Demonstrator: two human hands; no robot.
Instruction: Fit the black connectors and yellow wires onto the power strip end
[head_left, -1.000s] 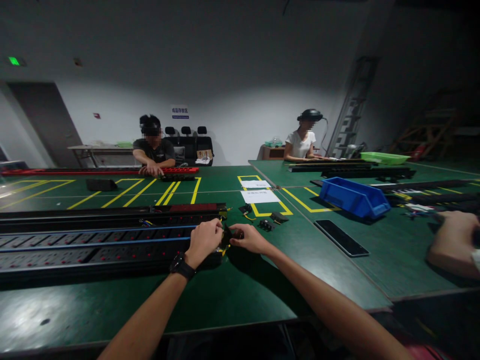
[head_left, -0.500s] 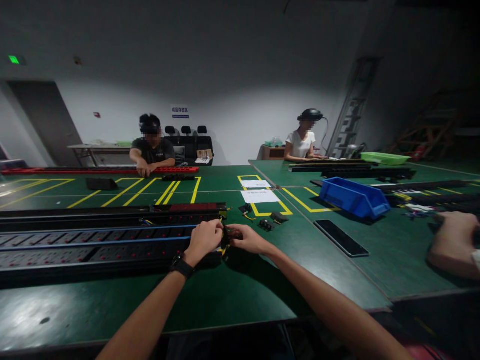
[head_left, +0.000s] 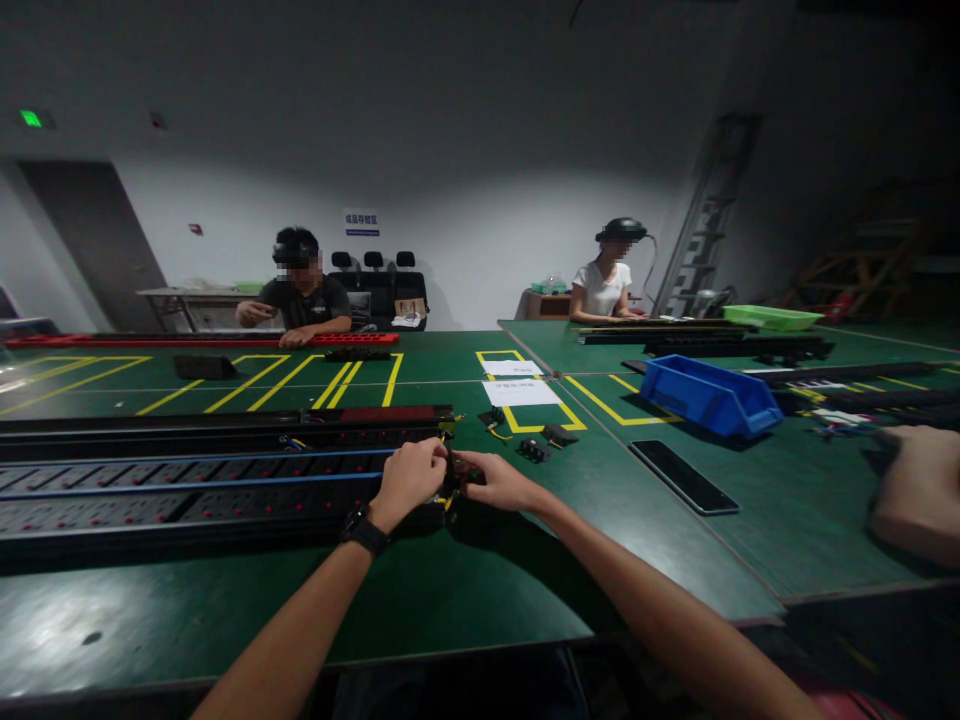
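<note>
My left hand (head_left: 414, 472), with a dark watch on its wrist, lies over the right end of a long black power strip (head_left: 277, 495) with rows of sockets and red dots. Its fingers are closed at that end, mostly hiding what they grip. My right hand (head_left: 496, 481) pinches a small black part (head_left: 452, 474) against the strip's end, meeting the left fingertips. Yellow wires (head_left: 449, 504) show beneath the fingers. Another black strip (head_left: 225, 428) lies just behind. Several small black pieces, including a socket-like block (head_left: 534, 451), rest to the right of my hands.
A phone (head_left: 684, 477) lies flat on the green table (head_left: 570, 560), near a blue bin (head_left: 709, 397). White paper labels (head_left: 519, 392) lie ahead. At far right is another person's hand (head_left: 919, 490). Two people sit across the table, one behind a red strip (head_left: 187, 340).
My hands hold almost the same position, with the right fingers shifted slightly. The person across on the left has raised one hand off the red strip. The hand at far right moved slightly right.
</note>
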